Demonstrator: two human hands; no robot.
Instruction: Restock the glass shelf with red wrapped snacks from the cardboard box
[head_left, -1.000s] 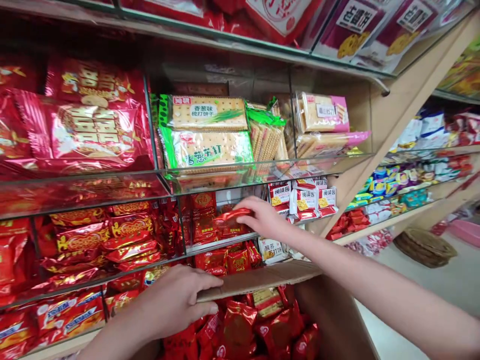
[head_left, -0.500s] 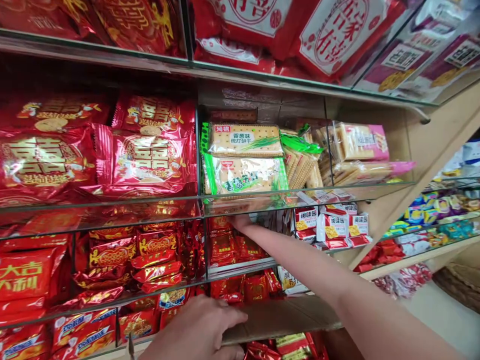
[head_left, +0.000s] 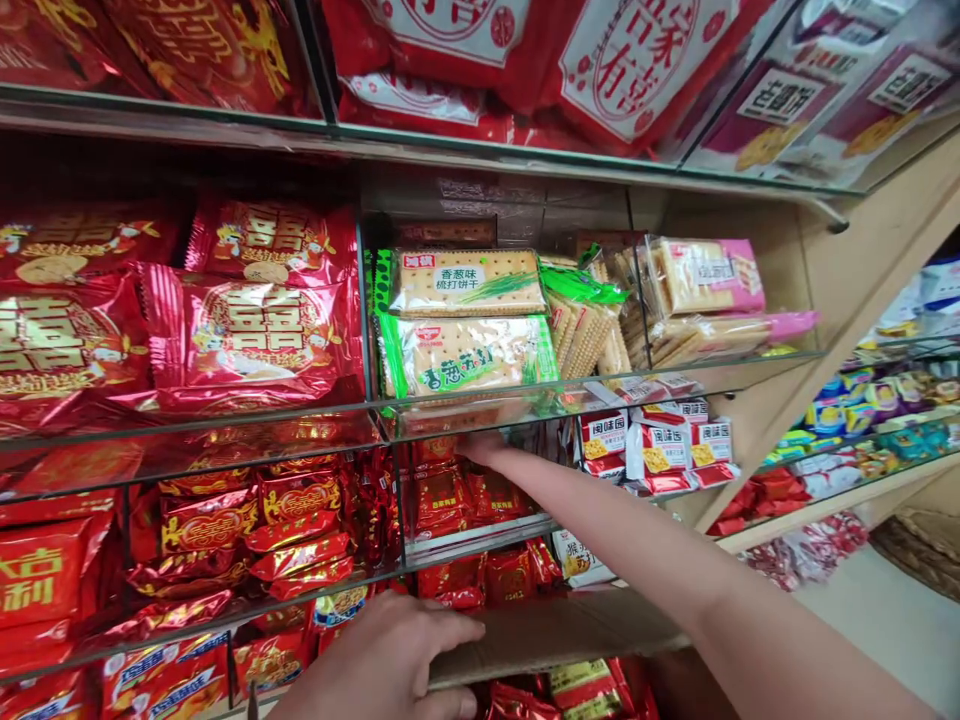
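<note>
My left hand [head_left: 394, 655] grips the edge of an open cardboard box [head_left: 555, 630], its index finger along the outer side and its thumb on the inner side. Red and gold snack packets [head_left: 589, 690] lie inside the box. My right hand [head_left: 489, 452] reaches deep into a lower shelf compartment, under the glass front of the shelf above. Its fingers are hidden there, so what they hold does not show. Just below that hand are small red packets with gold print [head_left: 441, 500]. Green-and-clear packs of scallion crackers [head_left: 469, 355] sit on the shelf above it.
Glass dividers and shelf lips [head_left: 480, 405] surround my right arm. Shiny red biscuit bags [head_left: 259, 325] fill the left compartments. White-and-red cracker packs [head_left: 660, 450] stand to the right. A slanting wooden side panel [head_left: 847, 290] bounds the shelf, with more packaged snacks beyond.
The view has shifted slightly, so the shelves appear a little further left. My right hand stays inside the lower compartment and my left hand stays on the box edge.
</note>
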